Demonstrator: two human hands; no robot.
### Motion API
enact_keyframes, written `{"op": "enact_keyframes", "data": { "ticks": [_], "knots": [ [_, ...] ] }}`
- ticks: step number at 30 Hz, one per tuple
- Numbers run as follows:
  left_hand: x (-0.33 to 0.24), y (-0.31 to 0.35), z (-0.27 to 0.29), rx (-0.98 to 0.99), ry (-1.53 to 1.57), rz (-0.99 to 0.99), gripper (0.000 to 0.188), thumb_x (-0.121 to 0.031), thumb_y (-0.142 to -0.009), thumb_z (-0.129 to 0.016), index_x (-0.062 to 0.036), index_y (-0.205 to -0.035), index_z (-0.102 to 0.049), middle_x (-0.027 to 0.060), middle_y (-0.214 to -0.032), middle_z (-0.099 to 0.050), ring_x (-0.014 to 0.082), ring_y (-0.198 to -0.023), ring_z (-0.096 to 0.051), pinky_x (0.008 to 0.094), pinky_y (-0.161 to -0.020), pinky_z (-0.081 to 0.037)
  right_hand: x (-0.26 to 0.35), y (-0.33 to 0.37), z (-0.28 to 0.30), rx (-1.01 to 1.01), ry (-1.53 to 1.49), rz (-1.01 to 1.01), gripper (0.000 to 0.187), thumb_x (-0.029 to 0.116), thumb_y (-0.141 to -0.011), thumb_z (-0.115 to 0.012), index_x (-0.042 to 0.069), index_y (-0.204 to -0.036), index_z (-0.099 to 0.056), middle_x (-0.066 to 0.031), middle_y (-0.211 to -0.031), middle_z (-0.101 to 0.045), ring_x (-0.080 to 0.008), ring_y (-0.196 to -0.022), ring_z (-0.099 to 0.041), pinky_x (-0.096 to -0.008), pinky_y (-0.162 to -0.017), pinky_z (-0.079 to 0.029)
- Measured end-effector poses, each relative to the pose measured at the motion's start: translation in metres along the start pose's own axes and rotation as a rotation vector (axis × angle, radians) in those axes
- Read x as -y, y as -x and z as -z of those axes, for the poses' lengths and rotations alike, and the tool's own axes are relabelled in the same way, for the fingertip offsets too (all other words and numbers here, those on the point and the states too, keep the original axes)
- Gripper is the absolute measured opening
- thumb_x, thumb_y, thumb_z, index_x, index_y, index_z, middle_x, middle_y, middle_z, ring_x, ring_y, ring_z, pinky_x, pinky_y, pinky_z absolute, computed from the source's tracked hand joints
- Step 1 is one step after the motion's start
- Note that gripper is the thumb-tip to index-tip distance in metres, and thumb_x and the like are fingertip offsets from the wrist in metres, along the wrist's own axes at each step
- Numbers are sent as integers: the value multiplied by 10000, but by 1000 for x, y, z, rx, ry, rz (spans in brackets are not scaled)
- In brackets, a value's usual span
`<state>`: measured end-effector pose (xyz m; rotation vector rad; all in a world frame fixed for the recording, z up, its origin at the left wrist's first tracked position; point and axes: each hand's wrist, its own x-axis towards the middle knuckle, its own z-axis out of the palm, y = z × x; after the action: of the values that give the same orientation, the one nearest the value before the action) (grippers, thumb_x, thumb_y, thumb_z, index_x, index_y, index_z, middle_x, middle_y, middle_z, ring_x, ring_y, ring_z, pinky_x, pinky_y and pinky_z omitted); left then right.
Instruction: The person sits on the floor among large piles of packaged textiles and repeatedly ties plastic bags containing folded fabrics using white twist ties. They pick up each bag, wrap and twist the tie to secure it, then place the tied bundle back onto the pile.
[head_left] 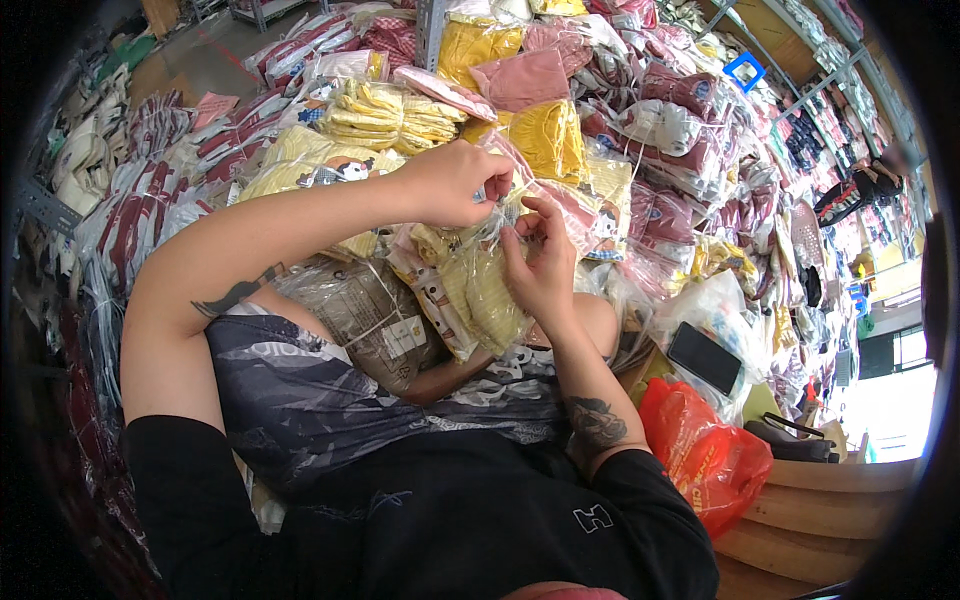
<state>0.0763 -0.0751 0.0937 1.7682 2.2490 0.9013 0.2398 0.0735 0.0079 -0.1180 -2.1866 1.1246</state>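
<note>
In front of me is a clear plastic bag [483, 300] with folded pale-yellow striped garments inside, standing between my knees. My left hand [458, 187] is closed just above its top, knuckles up; what its fingertips pinch is hidden. On the bag's right side, my right hand [543, 262] has thumb and forefinger curled at the gathered plastic. The two hands are close together but apart. Left of the bag lies a tied clear package [365, 310] of grey-brown contents with a white label [405, 337].
Bagged yellow garments [385, 115] and a pink pack [520, 78] are heaped ahead. Maroon packs [665, 215] pile up on the right. A dark phone [703, 357] lies on plastic beside a red bag [700, 450]. Far right, a person [870, 185] is partly visible.
</note>
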Motion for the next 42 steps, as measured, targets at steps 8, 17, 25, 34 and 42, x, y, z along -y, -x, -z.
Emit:
{"op": "enact_keyframes", "data": {
  "ticks": [8,17,25,34,42],
  "knots": [
    [-10,-2,-9,62,-228,-56,168,-209,-876,-730,-104,-1001,-691,128,-928,-755,372,-872,-742,496,-747,-579,7,0,4,0,-25,21,455,7,-878,-761,9,-1307,-611,-86,-899,-638,-227,-834,-643,-381,-774,-524],
    [-19,-8,-14,63,-236,-87,219,-177,-796,-756,-105,-934,-602,140,-834,-722,390,-812,-730,515,-679,-566,6,4,7,9,74,69,463,62,-880,-772,53,-1304,-587,-88,-960,-683,-311,-964,-649,-441,-864,-461],
    [-18,-14,-19,93,-107,100,288,-171,-756,-767,-85,-956,-578,129,-802,-709,393,-783,-715,506,-675,-541,6,2,8,-1,75,69,429,61,-876,-751,90,-1280,-609,-69,-965,-676,-299,-985,-643,-446,-864,-445],
    [-10,-13,-17,77,54,205,246,-180,-735,-788,-47,-825,-602,150,-763,-691,377,-737,-685,462,-666,-526,1,3,4,-22,155,189,370,56,-897,-735,64,-1259,-660,-102,-965,-675,-315,-960,-636,-443,-852,-455],
    [-11,1,-20,-30,-292,-120,189,-181,-786,-766,-73,-879,-641,113,-851,-672,339,-749,-710,463,-667,-565,16,-7,14,9,-186,-160,337,75,-986,-715,-3,-1306,-647,-111,-1055,-763,-183,-914,-727,-316,-814,-556]
  ]
}}
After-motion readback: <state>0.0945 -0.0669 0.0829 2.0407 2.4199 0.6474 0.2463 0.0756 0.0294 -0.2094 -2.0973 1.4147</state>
